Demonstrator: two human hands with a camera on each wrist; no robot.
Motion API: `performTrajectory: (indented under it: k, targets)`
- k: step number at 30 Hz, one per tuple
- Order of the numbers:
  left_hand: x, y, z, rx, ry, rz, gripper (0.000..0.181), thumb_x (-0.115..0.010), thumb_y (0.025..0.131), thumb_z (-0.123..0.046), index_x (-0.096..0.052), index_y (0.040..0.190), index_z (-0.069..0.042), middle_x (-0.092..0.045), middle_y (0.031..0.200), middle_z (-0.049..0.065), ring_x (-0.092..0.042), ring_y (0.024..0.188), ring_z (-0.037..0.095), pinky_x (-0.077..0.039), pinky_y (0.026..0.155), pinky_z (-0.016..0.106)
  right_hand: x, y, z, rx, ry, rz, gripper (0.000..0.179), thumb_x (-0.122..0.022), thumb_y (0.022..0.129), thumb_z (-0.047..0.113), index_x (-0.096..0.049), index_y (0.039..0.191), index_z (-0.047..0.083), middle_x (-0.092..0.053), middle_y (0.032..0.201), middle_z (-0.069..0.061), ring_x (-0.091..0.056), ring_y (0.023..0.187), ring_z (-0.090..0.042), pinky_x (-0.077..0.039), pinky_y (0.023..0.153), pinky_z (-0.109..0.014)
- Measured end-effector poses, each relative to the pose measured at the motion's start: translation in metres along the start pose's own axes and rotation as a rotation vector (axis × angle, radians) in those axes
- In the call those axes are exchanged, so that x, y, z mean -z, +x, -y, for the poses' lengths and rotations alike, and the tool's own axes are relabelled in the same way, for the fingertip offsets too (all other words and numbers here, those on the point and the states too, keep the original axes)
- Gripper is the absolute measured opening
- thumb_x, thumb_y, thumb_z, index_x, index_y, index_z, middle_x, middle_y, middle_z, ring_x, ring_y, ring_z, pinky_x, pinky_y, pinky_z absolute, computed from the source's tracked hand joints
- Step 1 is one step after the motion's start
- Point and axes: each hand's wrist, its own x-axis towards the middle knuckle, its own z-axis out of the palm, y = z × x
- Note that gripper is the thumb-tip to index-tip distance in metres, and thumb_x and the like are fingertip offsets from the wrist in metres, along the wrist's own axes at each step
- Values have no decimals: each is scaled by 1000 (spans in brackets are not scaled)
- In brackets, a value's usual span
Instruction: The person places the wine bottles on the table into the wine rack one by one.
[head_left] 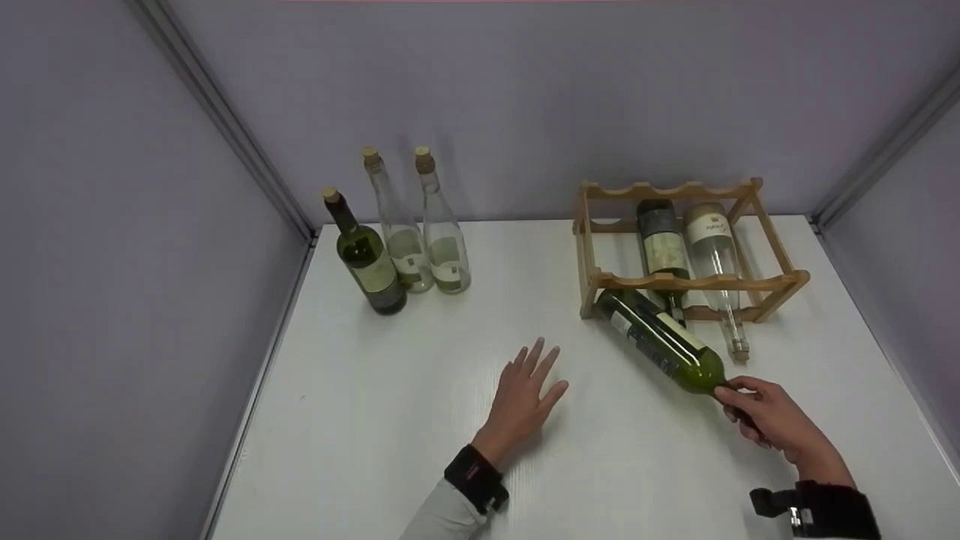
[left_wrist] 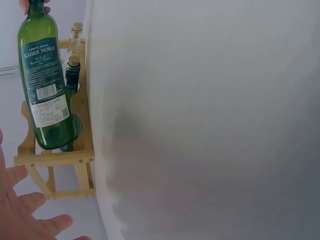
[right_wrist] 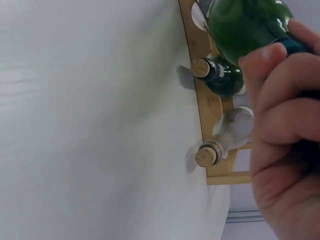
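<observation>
My right hand [head_left: 769, 420] grips a green wine bottle [head_left: 667, 341] by its neck. The bottle slants up and left, its base right at the front rail of the wooden wine rack [head_left: 694, 283]. In the left wrist view its dark label [left_wrist: 42, 67] and a white sticker below show. Two bottles lie in the rack's lower level, necks toward me: a dark green bottle [head_left: 664, 244] and a clear bottle [head_left: 712, 247]. My left hand [head_left: 521, 397] is over the table with fingers spread, holding nothing.
At the back left stand a corked dark green bottle [head_left: 371, 270] and two corked clear bottles, one left [head_left: 405, 244] and one right [head_left: 444, 244]. The white table [head_left: 360, 420] meets grey walls at its back and sides.
</observation>
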Motion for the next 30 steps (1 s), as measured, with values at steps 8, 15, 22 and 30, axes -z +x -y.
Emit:
performTrajectory:
  k: [8, 15, 22, 30]
  targets:
    - [-1, 0, 2, 19, 10, 14, 63, -27, 104, -57, -32, 155, -20, -23, 161, 6, -24, 145, 32, -25, 112, 55, -25, 9, 2, -44, 54, -80, 58, -60, 96, 46, -49, 119, -6, -58, 75, -8, -42, 45, -8, -35, 38, -22]
    - [-2, -2, 2, 31, 8, 35, 62, -29, 104, -55, -32, 155, -19, -22, 161, 6, -25, 144, 34, -26, 112, 55, -56, 20, 2, -58, 153, -106, 57, -58, 98, 45, -43, 123, -4, -58, 82, -10, -44, 48, -8, -36, 40, -22]
    - [-1, -3, 1, 20, 5, 32, 62, -29, 104, -55, -35, 153, -17, -23, 161, 8, -26, 143, 35, -28, 110, 57, -84, 25, 2, -68, 270, -31, 51, -56, 101, 32, -37, 126, -9, -59, 79, -8, -47, 51, -6, -37, 40, -19]
    - [-1, -3, 1, 20, 0, 36, 62, -30, 104, -54, -34, 154, -18, -21, 161, 7, -26, 144, 34, -27, 111, 56, -89, 21, -1, -64, 548, 276, 32, -50, 98, 0, -39, 123, -17, -59, 92, -8, -58, 76, -12, -49, 63, -21]
